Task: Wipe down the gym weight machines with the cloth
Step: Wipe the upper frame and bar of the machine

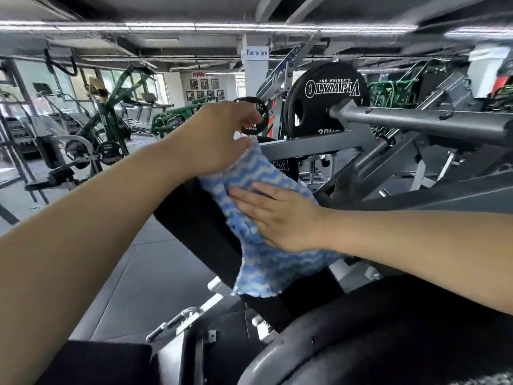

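Blue-and-white cloth: it lay draped over the upper end of the black back pad of the weight machine, its lower edge hanging loose past the pad's right side, its top corner lifted
Your left hand: it reached in from the lower left and pinched the cloth's top corner between thumb and curled fingers, holding that corner up off the pad
Your right hand: it came in from the right and lay flat on the middle of the cloth, fingers straight and slightly spread, pressing the fabric against the pad
Back pad: black, tilted, running down toward the lower left; a second black cushion sat nearer to you at the lower right, not touched by either hand
Machine frame: a grey steel bar crossed from the right at the height of your left hand, well apart from the cloth
Weight plate: black, marked OLYMPIA and 20kg, loaded on the end of that grey bar, behind and above the cloth
Smaller plate: black, just behind your left fingers; you could not tell whether they touched
Background: green-framed machines stood well apart on the left, by the windows
Floor: dark grey tiles below the pad
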{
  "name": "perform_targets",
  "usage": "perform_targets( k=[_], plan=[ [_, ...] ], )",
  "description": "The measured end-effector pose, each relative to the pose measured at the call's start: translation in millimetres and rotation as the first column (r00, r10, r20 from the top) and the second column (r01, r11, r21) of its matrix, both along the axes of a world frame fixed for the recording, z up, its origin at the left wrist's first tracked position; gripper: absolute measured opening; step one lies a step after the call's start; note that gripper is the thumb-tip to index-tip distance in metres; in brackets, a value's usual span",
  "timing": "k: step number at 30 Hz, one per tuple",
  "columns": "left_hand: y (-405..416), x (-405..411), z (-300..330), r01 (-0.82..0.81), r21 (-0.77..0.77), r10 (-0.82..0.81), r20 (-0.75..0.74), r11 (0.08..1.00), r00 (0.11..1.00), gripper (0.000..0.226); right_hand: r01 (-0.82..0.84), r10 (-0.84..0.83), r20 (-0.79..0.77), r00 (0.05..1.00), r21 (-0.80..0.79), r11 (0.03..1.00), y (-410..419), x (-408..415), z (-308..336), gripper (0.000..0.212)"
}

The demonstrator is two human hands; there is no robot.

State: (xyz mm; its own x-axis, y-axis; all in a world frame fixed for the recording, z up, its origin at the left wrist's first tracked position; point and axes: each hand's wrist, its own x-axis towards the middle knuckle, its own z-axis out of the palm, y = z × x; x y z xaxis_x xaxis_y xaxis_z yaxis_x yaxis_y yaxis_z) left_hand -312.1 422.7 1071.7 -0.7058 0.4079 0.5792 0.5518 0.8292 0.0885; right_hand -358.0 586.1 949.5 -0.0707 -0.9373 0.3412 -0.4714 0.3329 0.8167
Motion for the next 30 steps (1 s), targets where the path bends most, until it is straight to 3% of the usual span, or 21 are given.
perform_targets(
  k=[3,5,8,10,11,14,16,18,22,27,30],
  plan=[
    [9,-5,-9,0.011,-0.289,0.007,0.061,0.957,0.998,0.044,0.009,-0.022,0.05,0.999,0.242,0.97,41,-3,-21,0.044],
    [15,-8,-14,0.012,-0.477,0.053,0.124,0.879,0.991,0.053,0.002,-0.039,0.079,0.996,0.426,0.905,72,-4,-26,0.047],
    [21,-11,-19,-0.008,-0.615,0.093,0.106,0.788,0.99,0.058,-0.02,-0.104,0.196,0.975,0.544,0.839,121,-2,-27,0.046],
    [21,-14,-19,-0.016,-0.616,0.087,0.085,0.788,0.993,0.055,0.011,-0.187,0.303,0.935,0.499,0.866,134,8,-20,0.015],
    [22,-15,-19,-0.011,-0.612,0.082,0.088,0.791,0.993,0.055,0.023,-0.197,0.329,0.924,0.465,0.885,130,9,-20,0.015],
    [29,-17,-16,-0.026,-0.644,0.109,0.089,0.765,0.99,0.06,0.036,-0.088,0.203,0.975,0.246,0.969,99,3,-21,0.059],
    [34,-17,-13,-0.08,-0.699,0.177,0.068,0.711,0.982,0.063,0.077,-0.085,0.081,0.993,0.103,0.992,85,-6,-23,0.073],
    [45,-16,-10,-0.126,-0.76,0.251,0.051,0.638,0.967,0.065,0.158,-0.165,0.14,0.976,0.057,0.986,84,-8,-19,0.08],
    [74,-22,-14,-0.12,-0.846,0.334,0.072,0.52,0.94,0.063,0.479,-0.454,0.489,0.745,0.08,0.874,111,-2,-7,0.08],
    [95,-24,-19,-0.05,-0.861,0.384,0.173,0.506,0.907,0.058,0.707,-0.501,0.684,0.53,-0.03,0.707,193,8,7,0.066],
    [93,-24,-17,-0.03,-0.837,0.36,0.203,0.547,0.91,0.044,0.806,-0.471,0.758,0.451,-0.118,0.581,203,6,7,0.075]
  ],
)
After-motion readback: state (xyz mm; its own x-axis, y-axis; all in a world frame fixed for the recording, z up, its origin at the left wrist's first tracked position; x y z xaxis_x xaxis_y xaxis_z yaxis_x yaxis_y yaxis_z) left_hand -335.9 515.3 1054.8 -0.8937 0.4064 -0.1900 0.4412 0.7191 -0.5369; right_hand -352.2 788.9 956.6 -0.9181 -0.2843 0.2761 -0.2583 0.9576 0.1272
